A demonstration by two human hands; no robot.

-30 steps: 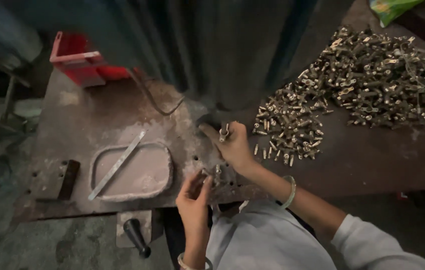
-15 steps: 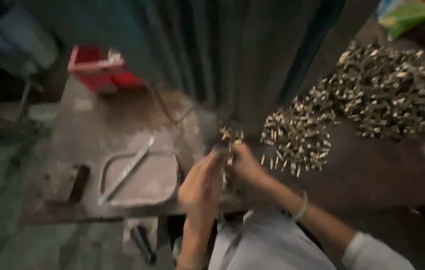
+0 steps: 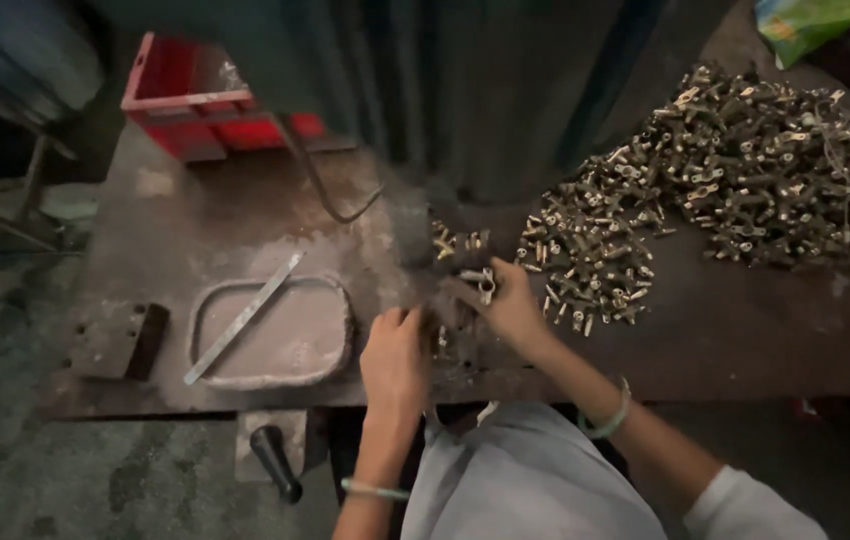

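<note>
My right hand [image 3: 508, 305] rests on the metal workbench [image 3: 205, 230] with its fingers closed on a small brass fitting [image 3: 485, 284]. My left hand [image 3: 395, 355] is just to its left, fingers curled near the same spot; what it holds is hidden. A few more brass pieces [image 3: 455, 243] lie just beyond the hands. A large heap of brass fittings [image 3: 715, 170] spreads to the right, its near edge touching my right hand.
A shallow oval metal tray [image 3: 270, 330] with a flat metal strip [image 3: 243, 317] across it lies to the left. A dark metal block [image 3: 125, 338], a red crate [image 3: 195, 95], a black handle [image 3: 275, 462] and a cable [image 3: 320, 190] are also here.
My left hand has moved up from the bench edge toward my right hand. The view has shifted slightly and steadied after a blurred moment.
</note>
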